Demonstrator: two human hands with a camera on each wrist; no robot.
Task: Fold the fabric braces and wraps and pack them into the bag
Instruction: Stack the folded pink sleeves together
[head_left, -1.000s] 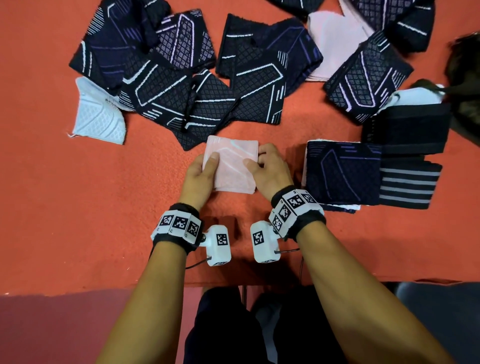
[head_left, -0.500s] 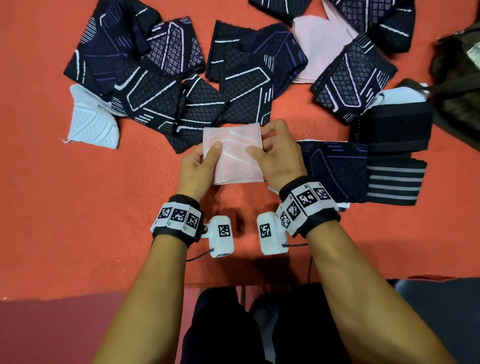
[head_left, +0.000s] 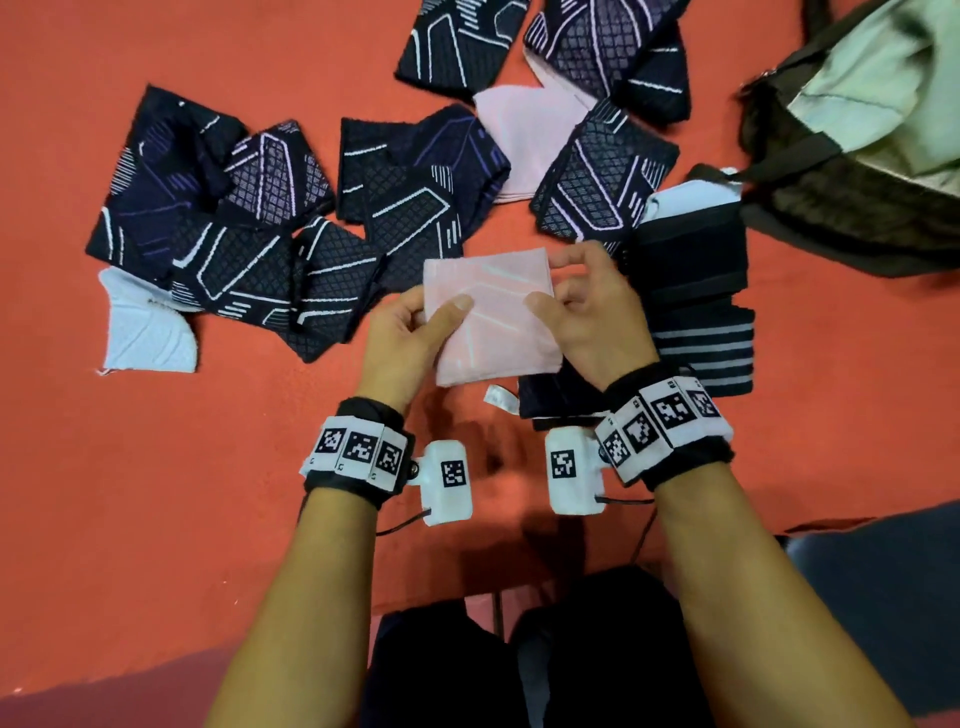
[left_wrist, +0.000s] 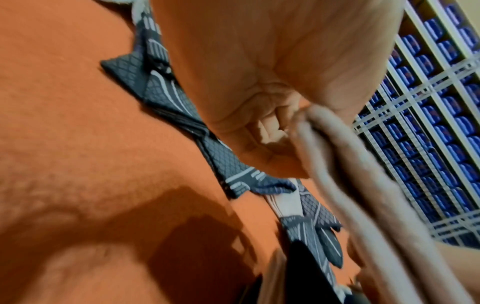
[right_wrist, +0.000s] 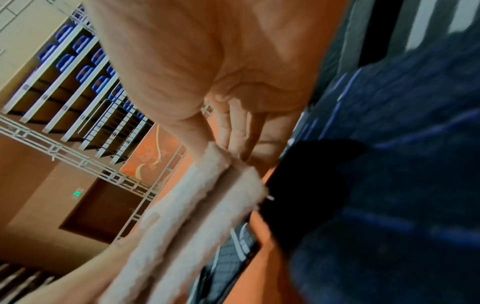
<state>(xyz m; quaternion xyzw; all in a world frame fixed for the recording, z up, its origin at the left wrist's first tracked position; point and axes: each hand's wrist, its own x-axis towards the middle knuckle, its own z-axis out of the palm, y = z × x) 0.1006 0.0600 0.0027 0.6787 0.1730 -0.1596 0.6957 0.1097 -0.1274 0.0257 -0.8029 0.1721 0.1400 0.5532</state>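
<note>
A folded pink brace (head_left: 493, 317) is held off the red table between both hands. My left hand (head_left: 410, 332) pinches its left edge, thumb on top, fingers beneath. My right hand (head_left: 587, 312) pinches its right edge the same way. In the left wrist view the pink brace (left_wrist: 363, 185) shows as stacked layers under the thumb. The right wrist view shows the pink brace (right_wrist: 197, 205) edge-on, with fingers (right_wrist: 233, 131) behind it. The dark bag (head_left: 852, 171) lies open at the far right, pale lining showing.
Several dark patterned braces (head_left: 234, 249) and a white one (head_left: 145, 327) lie scattered at the left and back. Another pink piece (head_left: 524, 135) lies among them. A stack of folded black striped wraps (head_left: 696, 312) sits under and right of my right hand. Table edge (head_left: 156, 665) runs near.
Both hands have lifted the pink folded brace off the table and carried it up and to the right, over the folded stack. The bag has come into view.
</note>
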